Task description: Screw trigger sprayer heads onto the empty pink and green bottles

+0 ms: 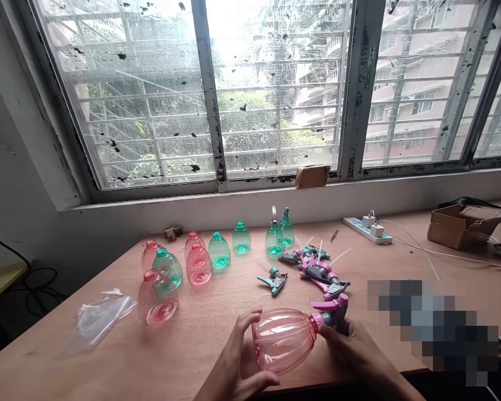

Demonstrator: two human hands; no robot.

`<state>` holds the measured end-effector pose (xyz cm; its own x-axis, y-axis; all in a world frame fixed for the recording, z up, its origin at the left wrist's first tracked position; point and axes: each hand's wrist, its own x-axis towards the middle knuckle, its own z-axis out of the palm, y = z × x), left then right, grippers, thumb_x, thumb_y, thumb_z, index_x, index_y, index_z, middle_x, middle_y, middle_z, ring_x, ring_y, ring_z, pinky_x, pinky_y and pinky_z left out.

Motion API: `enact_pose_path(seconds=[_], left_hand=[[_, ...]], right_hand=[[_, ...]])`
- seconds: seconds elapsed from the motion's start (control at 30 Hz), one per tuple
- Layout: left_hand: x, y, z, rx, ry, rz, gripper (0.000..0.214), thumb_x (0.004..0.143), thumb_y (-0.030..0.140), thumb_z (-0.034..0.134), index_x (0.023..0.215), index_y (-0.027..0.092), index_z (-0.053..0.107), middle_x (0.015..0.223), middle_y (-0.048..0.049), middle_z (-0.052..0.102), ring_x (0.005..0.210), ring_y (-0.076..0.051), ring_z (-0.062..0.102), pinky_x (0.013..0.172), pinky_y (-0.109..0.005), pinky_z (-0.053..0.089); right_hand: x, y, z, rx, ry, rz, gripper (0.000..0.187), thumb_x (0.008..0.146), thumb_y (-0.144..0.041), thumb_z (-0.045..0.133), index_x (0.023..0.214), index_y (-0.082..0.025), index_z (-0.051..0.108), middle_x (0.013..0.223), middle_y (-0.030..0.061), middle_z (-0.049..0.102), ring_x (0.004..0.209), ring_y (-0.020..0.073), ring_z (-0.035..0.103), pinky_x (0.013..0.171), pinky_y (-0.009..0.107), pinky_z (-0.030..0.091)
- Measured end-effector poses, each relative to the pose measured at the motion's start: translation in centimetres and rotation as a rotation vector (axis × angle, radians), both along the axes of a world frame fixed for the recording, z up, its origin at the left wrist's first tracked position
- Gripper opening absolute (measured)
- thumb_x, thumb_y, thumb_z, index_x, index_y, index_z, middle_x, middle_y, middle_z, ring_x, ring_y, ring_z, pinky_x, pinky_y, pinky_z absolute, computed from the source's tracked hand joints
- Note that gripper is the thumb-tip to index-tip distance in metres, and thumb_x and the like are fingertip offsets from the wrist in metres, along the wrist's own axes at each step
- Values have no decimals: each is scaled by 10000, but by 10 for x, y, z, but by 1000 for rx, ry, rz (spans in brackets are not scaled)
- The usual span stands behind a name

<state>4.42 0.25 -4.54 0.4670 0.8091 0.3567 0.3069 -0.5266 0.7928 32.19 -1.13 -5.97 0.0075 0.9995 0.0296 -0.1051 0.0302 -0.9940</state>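
Observation:
A pink see-through spray bottle [281, 340] lies on its side near the table's front edge. My left hand [237, 362] wraps round its round body. My right hand [354, 351] grips the pink and grey trigger head [332, 312] fitted on its neck. Further back stand several bare pink bottles [157, 299] and teal bottles [219, 250] without heads. A heap of loose pink and teal trigger heads [317, 270] lies to their right, and one teal head [273, 281] lies apart.
The wooden table [200, 328] runs under a barred window. A crumpled clear plastic bag [102, 314] lies at the left. A white power strip [367, 229] with plugs and cables sits at the back right, next to a cardboard box [459, 225].

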Motion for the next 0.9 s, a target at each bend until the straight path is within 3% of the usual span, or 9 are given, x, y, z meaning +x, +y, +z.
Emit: enact_pose_path(seconds=[0.1, 0.23, 0.43, 0.5, 0.6, 0.77, 0.9], left_hand=[[0, 4, -5, 53, 0, -13, 821, 767, 584, 783, 1456, 305, 433, 1603, -144, 366, 1502, -376, 294, 1236, -526, 234], [-3, 4, 2, -33, 36, -69, 773, 844, 585, 704, 1490, 287, 399, 1608, -142, 365, 1484, -354, 342, 1201, -492, 325], [0, -8, 30, -84, 193, -86, 505, 897, 408, 705, 1378, 344, 566, 1491, -40, 560, 1392, -307, 487, 1185, -388, 376], [2, -9, 33, -92, 213, -95, 448, 878, 396, 725, 1313, 349, 629, 1405, -27, 637, 1308, -310, 568, 1134, -370, 437], [3, -9, 32, -107, 217, -86, 478, 826, 363, 783, 1286, 343, 653, 1291, -19, 706, 1206, -310, 638, 1068, -349, 490], [4, -11, 35, -84, 238, -105, 462, 844, 320, 770, 1290, 324, 650, 1282, -28, 707, 1208, -301, 633, 1063, -343, 483], [5, -11, 38, -66, 273, -146, 426, 859, 313, 754, 1273, 313, 657, 1284, -42, 698, 1208, -287, 628, 1062, -325, 477]], right_hand=[[1, 0, -6, 28, 26, -33, 558, 658, -690, 794, 632, -222, 491, 474, -77, 415, 437, 85, 295, 447, 251, 213], [5, 1, -8, 108, 0, -175, 513, 711, -658, 778, 630, -207, 549, 474, -54, 458, 462, 111, 355, 464, 265, 285], [9, 3, 1, 211, 162, -346, 435, 749, -604, 784, 677, -214, 606, 619, -8, 549, 567, 171, 475, 549, 311, 444], [13, 2, 2, 230, 111, -405, 421, 761, -611, 769, 719, -210, 647, 650, 10, 605, 593, 195, 533, 607, 338, 486], [26, -2, 5, 268, -93, -647, 411, 748, -616, 773, 781, -219, 676, 649, 26, 669, 654, 255, 624, 703, 377, 509], [64, 11, 40, 464, -526, -1088, 604, 760, -694, 702, 1087, -186, 683, 723, 56, 711, 786, 337, 701, 789, 422, 495], [96, 70, 88, 607, -796, -1157, 622, 815, -751, 584, 993, -163, 683, 681, 83, 699, 735, 322, 702, 709, 379, 478]])
